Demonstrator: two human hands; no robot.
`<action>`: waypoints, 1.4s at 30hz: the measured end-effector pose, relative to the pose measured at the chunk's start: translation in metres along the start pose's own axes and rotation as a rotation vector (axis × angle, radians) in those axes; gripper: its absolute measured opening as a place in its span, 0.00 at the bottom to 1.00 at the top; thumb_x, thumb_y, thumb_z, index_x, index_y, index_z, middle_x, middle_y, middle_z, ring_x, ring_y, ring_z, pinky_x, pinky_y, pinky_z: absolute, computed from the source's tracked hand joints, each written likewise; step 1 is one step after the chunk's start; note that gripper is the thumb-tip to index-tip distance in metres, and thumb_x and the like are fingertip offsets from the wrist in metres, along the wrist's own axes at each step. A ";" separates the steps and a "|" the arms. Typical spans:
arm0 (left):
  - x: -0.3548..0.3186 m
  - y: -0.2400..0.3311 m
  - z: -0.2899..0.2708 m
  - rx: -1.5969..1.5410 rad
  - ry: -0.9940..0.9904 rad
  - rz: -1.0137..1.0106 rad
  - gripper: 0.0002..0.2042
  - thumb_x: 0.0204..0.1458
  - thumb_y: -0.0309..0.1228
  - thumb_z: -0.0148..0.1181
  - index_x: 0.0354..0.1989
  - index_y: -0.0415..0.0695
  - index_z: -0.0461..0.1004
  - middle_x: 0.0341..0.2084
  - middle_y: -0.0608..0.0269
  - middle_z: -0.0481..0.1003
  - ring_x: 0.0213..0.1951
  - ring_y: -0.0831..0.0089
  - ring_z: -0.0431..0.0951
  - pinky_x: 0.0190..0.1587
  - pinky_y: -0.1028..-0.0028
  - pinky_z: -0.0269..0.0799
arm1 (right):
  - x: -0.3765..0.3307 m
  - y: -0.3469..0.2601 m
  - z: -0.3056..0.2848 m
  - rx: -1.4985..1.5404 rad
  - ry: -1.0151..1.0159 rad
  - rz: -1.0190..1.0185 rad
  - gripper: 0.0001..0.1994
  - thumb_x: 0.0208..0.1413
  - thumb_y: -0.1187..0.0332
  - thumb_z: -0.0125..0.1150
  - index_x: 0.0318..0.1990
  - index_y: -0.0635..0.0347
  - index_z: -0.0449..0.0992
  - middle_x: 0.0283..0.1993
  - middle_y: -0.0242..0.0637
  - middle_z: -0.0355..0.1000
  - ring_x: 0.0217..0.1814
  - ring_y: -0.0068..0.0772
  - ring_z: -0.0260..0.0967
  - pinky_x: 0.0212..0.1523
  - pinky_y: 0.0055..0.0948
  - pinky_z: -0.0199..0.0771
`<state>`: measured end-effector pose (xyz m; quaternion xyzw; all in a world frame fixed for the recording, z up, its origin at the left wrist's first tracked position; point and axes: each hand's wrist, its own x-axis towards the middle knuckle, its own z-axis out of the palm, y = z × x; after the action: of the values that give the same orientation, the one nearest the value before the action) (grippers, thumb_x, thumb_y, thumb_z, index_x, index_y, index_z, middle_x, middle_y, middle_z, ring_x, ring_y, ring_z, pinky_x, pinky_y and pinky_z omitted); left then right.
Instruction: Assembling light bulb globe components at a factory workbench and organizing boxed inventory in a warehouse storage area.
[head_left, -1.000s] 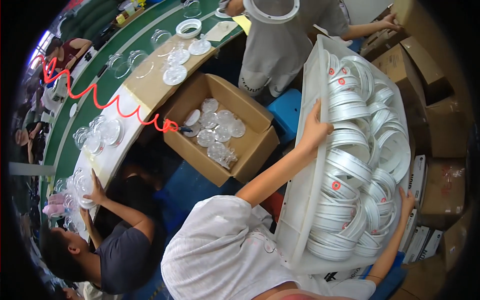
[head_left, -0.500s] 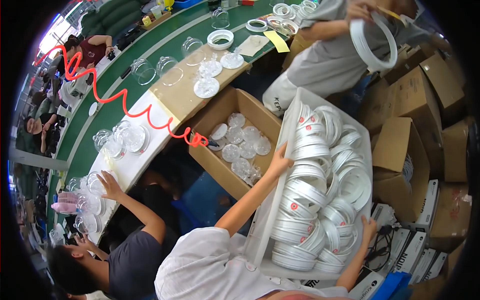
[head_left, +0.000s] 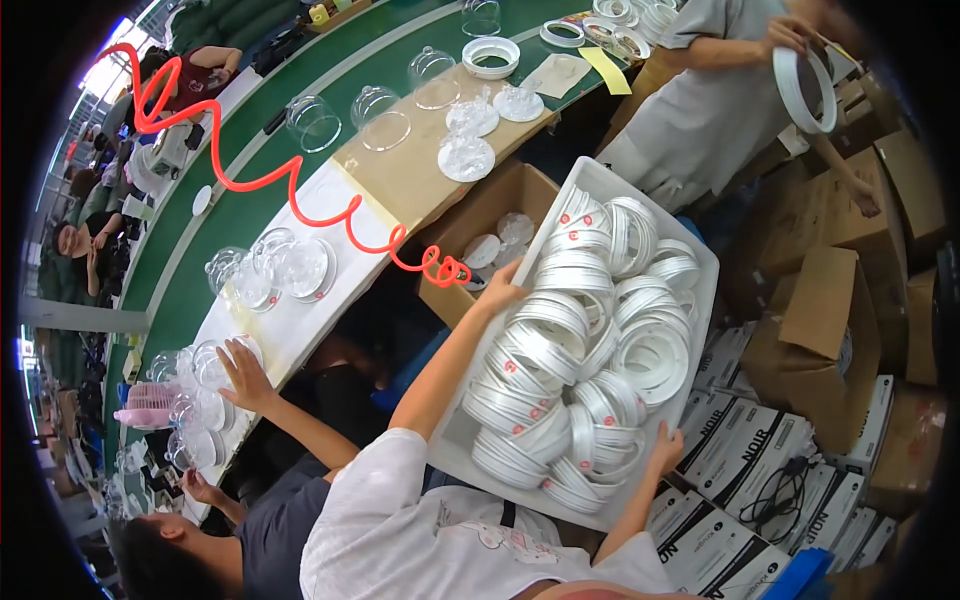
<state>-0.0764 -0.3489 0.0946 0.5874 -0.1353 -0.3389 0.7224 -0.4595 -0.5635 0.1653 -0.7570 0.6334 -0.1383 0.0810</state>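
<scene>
Both my hands hold a large white plastic bin (head_left: 703, 290), tilted and filled with stacked white plastic rings (head_left: 548, 355), a few with small red marks. My left hand (head_left: 503, 288) is closed over its left rim. On the opposite side, lower in the picture, my right hand (head_left: 665, 450) grips the right edge. Just left of the bin is an open cardboard box (head_left: 470, 225), partly covered by it, with clear plastic pieces (head_left: 515, 229) inside.
A curved green table (head_left: 240, 165) carries clear domes (head_left: 378, 118) and discs. A red coiled hose (head_left: 325, 218) hangs across. One co-worker (head_left: 290, 520) sits at lower left; another stands at upper right holding a white ring (head_left: 803, 90). Cartons (head_left: 720, 440) are stacked at right.
The bin has shifted left and toward me in my hands, covering more of the cardboard box. The view has turned slightly. The standing co-worker's lower arm now shows beside the ring.
</scene>
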 end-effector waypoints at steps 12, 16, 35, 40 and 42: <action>0.045 -0.044 -0.049 0.010 -0.127 -0.020 0.35 0.30 0.19 0.53 0.56 0.41 0.60 0.48 0.67 0.67 0.49 0.77 0.65 0.52 0.79 0.56 | -0.065 -0.002 0.075 0.114 0.004 0.156 0.24 0.48 0.46 0.50 0.44 0.58 0.68 0.40 0.49 0.71 0.41 0.56 0.67 0.39 0.46 0.64; 0.072 -0.024 -0.058 0.238 -0.177 0.031 0.31 0.34 0.22 0.54 0.55 0.41 0.62 0.47 0.61 0.68 0.49 0.76 0.65 0.52 0.78 0.58 | -0.062 -0.035 0.072 0.126 0.009 0.211 0.23 0.49 0.47 0.50 0.41 0.58 0.68 0.37 0.49 0.72 0.38 0.58 0.66 0.37 0.48 0.63; -0.136 -0.050 -0.051 1.019 0.468 -0.058 0.24 0.48 0.27 0.49 0.56 0.50 0.57 0.32 0.48 0.70 0.30 0.50 0.72 0.33 0.58 0.67 | -0.038 -0.011 0.078 0.042 -0.322 0.033 0.31 0.52 0.45 0.44 0.53 0.65 0.59 0.43 0.61 0.67 0.45 0.61 0.64 0.43 0.48 0.64; -0.135 -0.039 -0.051 0.966 0.379 -0.120 0.24 0.47 0.25 0.48 0.56 0.49 0.58 0.36 0.49 0.70 0.37 0.51 0.71 0.38 0.61 0.67 | -0.029 -0.014 0.054 -0.006 -0.425 0.079 0.31 0.50 0.46 0.49 0.52 0.65 0.59 0.44 0.54 0.67 0.44 0.57 0.64 0.42 0.46 0.64; -0.154 -0.043 -0.063 0.931 0.451 0.008 0.22 0.46 0.25 0.50 0.54 0.47 0.61 0.37 0.50 0.71 0.39 0.52 0.71 0.41 0.63 0.67 | -0.034 -0.018 0.058 0.071 -0.171 -0.094 0.27 0.48 0.52 0.55 0.49 0.63 0.61 0.44 0.48 0.64 0.46 0.53 0.62 0.43 0.43 0.63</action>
<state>-0.1664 -0.2044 0.0678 0.9044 -0.1151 -0.1049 0.3971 -0.4300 -0.5303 0.1116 -0.7916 0.5827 -0.0993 0.1550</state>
